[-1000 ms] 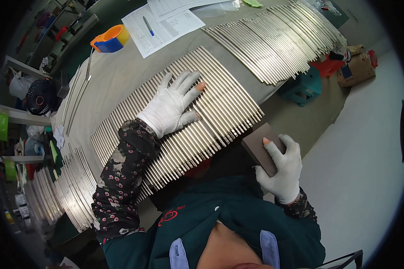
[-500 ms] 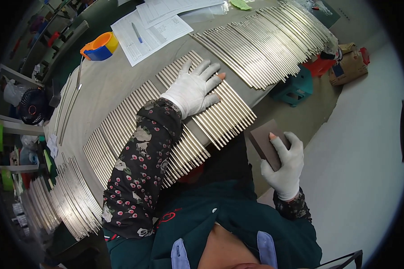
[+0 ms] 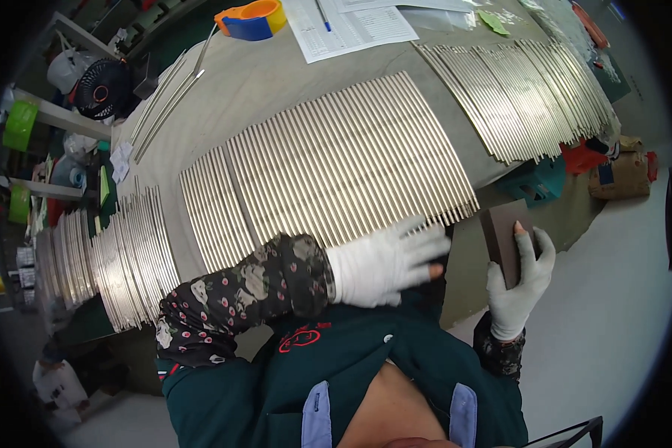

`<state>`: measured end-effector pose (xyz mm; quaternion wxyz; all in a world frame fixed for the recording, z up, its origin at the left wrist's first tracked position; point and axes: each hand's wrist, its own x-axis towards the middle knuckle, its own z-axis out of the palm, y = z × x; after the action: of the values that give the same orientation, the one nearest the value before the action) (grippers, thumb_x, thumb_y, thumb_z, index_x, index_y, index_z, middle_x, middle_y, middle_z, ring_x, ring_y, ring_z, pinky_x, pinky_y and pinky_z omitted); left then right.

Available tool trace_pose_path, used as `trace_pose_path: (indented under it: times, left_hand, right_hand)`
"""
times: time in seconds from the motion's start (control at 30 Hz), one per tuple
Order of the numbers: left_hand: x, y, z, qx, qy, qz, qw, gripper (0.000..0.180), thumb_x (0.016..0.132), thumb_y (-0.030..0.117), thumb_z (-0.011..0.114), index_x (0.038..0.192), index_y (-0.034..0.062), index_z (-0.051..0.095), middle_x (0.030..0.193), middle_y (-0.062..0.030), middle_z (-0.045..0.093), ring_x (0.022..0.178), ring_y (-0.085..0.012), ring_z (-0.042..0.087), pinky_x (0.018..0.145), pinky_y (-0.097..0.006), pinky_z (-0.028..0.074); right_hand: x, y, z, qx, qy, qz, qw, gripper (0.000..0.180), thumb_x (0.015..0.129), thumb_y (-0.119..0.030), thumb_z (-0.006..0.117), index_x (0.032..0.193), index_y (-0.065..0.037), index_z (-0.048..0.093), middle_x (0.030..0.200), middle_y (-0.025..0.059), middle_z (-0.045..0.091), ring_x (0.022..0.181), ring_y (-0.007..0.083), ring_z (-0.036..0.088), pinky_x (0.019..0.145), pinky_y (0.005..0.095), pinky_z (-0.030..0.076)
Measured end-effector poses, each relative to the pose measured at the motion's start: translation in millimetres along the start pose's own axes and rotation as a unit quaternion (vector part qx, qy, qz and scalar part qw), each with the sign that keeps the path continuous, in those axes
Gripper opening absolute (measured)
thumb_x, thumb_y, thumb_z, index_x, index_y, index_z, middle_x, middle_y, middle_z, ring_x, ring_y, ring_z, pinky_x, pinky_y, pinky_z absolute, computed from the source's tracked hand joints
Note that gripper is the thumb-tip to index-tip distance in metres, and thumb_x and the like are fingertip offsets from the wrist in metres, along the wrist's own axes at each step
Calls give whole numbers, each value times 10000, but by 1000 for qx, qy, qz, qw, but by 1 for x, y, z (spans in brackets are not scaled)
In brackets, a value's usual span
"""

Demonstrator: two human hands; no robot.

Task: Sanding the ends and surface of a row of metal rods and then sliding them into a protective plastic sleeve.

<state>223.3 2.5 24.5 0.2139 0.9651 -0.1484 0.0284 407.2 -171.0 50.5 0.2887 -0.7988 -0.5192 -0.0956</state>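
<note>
A wide row of thin metal rods (image 3: 351, 153) lies side by side on the grey worktable (image 3: 254, 82). My left hand (image 3: 384, 261), in a white glove, is flat with fingers spread at the near ends of the rods, by the table's front edge. My right hand (image 3: 519, 287), also gloved, grips a dark brown rectangular block (image 3: 504, 239) just off the table's near right corner, apart from the rods.
More rod rows lie at the far right (image 3: 523, 89) and in curved stacks at the left (image 3: 119, 254). Papers with a pen (image 3: 351, 22) and an orange-blue tape roll (image 3: 250, 16) sit at the back. A black fan (image 3: 101, 86) stands far left. Boxes (image 3: 620, 172) lie on the floor.
My left hand has slid back across the rods from the middle of the row to its near edge. My right hand keeps hold of the block in about the same place.
</note>
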Motion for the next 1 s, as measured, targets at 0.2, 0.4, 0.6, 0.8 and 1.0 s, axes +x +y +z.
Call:
trace_pose_path:
  times: [0.2, 0.4, 0.6, 0.8, 1.0]
  left_hand:
    - [-45, 46, 9, -12, 53, 14, 998, 374, 867, 173, 503, 1215, 37, 496, 1294, -130, 508, 1233, -289, 467, 1013, -405, 385]
    - [-102, 64, -15, 42, 99, -147, 983, 361, 841, 173, 568, 1166, 25, 517, 1197, -134, 568, 1171, -296, 517, 964, -416, 427]
    - [-177, 77, -11, 192, 248, -484, 817, 589, 926, 406, 520, 1391, 75, 376, 1351, -185, 474, 1258, -414, 433, 1025, -506, 345]
    - [-180, 58, 22, 154, 177, -577, 782, 819, 895, 618, 378, 1474, 63, 211, 1484, -224, 250, 1385, -398, 204, 1116, -567, 98]
    - [-166, 57, 17, 127, 180, -536, 815, 873, 887, 630, 389, 1512, 108, 74, 1494, -232, 230, 1369, -423, 230, 1110, -570, 114]
  right_hand:
    - [34, -6, 17, 40, 25, -61, 997, 633, 606, -89, 681, 1232, -103, 588, 1191, 203, 472, 1065, 347, 536, 896, 411, 456]
    - [94, 5, 62, -52, 46, -131, 989, 566, 677, -181, 713, 1222, -86, 594, 1172, 211, 505, 1051, 362, 532, 915, 428, 449]
    - [155, 31, 103, -186, -1, -80, 979, 568, 788, -389, 669, 1261, -91, 567, 1289, 232, 480, 1176, 381, 486, 924, 458, 440]
    - [149, 19, 77, -204, 26, -130, 970, 563, 798, -406, 640, 1248, -78, 558, 1368, 234, 409, 1286, 426, 361, 1003, 530, 330]
    - [161, -28, 71, -108, 2, -209, 972, 555, 739, -330, 684, 1194, -39, 557, 1271, 229, 460, 1215, 410, 417, 919, 507, 388]
